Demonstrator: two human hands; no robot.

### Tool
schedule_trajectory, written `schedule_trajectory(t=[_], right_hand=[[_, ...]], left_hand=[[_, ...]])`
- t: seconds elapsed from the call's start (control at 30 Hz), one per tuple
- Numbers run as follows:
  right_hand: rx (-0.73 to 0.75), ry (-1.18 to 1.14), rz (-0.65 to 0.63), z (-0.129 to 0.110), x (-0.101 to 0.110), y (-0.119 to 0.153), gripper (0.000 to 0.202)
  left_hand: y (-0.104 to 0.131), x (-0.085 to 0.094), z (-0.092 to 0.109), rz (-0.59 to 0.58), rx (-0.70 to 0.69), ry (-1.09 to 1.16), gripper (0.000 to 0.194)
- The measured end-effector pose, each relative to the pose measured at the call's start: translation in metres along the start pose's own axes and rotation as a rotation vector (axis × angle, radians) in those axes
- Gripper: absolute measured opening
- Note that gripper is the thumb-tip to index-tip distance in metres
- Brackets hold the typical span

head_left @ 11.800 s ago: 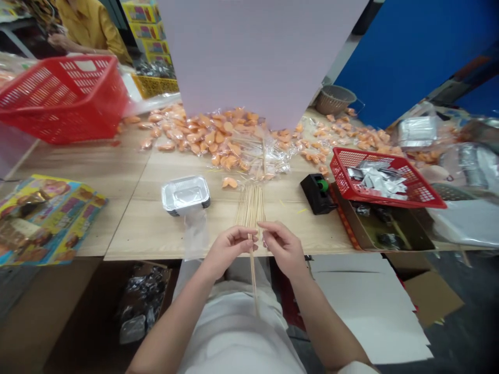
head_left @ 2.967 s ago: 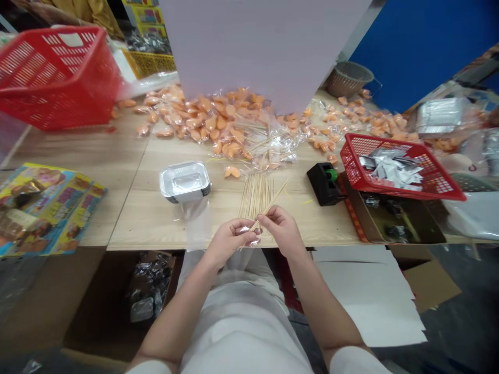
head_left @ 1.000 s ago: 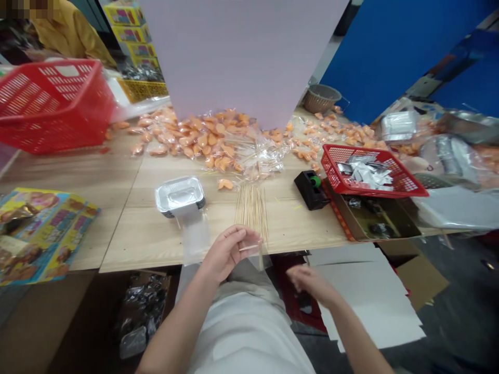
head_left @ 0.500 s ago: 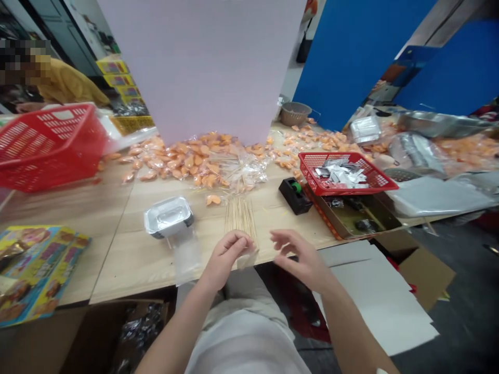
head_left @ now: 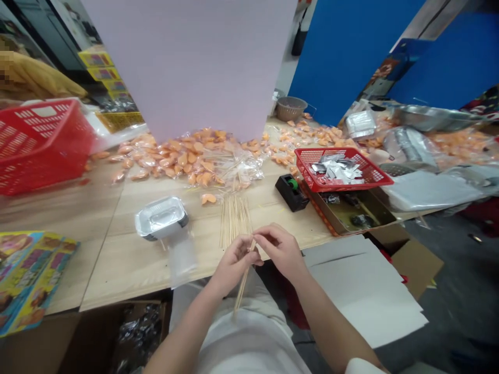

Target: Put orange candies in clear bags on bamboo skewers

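Observation:
My left hand [head_left: 237,262] is closed around a few thin wooden sticks [head_left: 242,291], which slant down toward my lap. Against it, my right hand [head_left: 278,249] pinches at the upper end of the sticks; whether it grips them or something small and clear is hidden by the fingers. Just beyond both hands, a row of loose wooden sticks [head_left: 235,215] lies on the table [head_left: 117,223]. Behind that row are clear-wrapped sticks [head_left: 237,166] and a heap of orange pieces in clear wrappers [head_left: 187,156].
Foil trays [head_left: 161,217] and clear bags [head_left: 182,257] sit left of the sticks. A black tape dispenser [head_left: 291,192] and a red basket of silver packets [head_left: 343,171] are to the right. A person in yellow [head_left: 35,78] is behind the big red basket [head_left: 47,145].
My right hand has come left to meet my left hand and its fingers have closed. Sticks now show in my left hand, pointing toward my lap. The whole view has shifted slightly.

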State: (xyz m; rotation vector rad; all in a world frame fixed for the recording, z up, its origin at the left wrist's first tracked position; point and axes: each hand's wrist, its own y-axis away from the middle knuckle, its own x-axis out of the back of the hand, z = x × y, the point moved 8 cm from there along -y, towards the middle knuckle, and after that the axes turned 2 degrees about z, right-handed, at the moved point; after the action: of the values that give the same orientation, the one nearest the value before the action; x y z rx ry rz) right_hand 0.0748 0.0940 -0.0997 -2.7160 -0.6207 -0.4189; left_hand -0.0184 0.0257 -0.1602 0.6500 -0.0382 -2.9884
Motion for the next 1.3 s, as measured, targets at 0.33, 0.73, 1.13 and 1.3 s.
schedule_trajectory(t=[0.33,0.73,1.13,1.3], right_hand=[[-0.104,-0.142,-0.065,0.022,-0.014,-0.002,0.016],[0.033,-0.167,-0.138,0.018,-0.018,0.001,0.022],[0.461,0.112,-0.183,-0.011,-0.014,0.013,0.036],[0.52,0.168,-0.116,-0.011,-0.012,0.015,0.039]], left_hand=[[0.006,-0.002,-0.014,0.109,0.154,0.127,0.027],[0.004,0.0,-0.007,0.072,0.103,0.006,0.032],[0.016,0.005,-0.016,0.088,0.249,0.229,0.032],[0.014,0.01,-0.018,0.075,0.253,0.232,0.03]])
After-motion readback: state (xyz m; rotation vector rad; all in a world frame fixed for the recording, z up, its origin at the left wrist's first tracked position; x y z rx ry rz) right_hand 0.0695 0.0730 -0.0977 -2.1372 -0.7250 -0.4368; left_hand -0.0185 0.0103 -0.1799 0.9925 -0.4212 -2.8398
